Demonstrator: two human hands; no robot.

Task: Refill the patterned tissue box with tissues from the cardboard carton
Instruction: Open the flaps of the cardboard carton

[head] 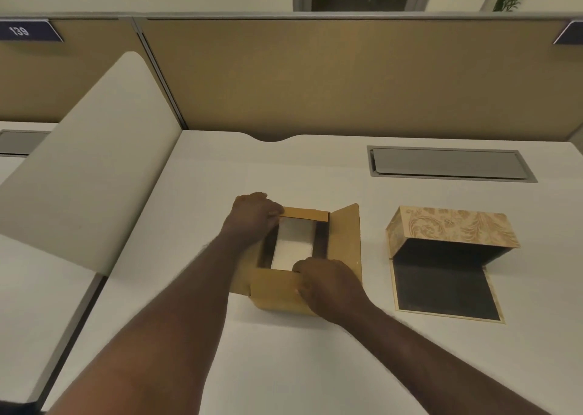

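A brown cardboard carton point(344, 241) stands in the middle of the white desk with its flaps spread. White tissues point(293, 244) show inside it. My left hand point(254, 217) grips the carton's far left corner at the far flap. My right hand point(328, 283) holds the near flap, fingers curled over its edge. To the right lies the patterned tissue box point(454, 230), beige with a leaf print, hinged wide; its dark inner panel point(444, 291) lies flat on the desk and nothing shows inside it.
A grey cable hatch point(448, 163) is set into the desk point(315, 367) behind the patterned box. A tan partition wall point(315, 77) runs along the back. A white side divider point(88, 178) rises on the left.
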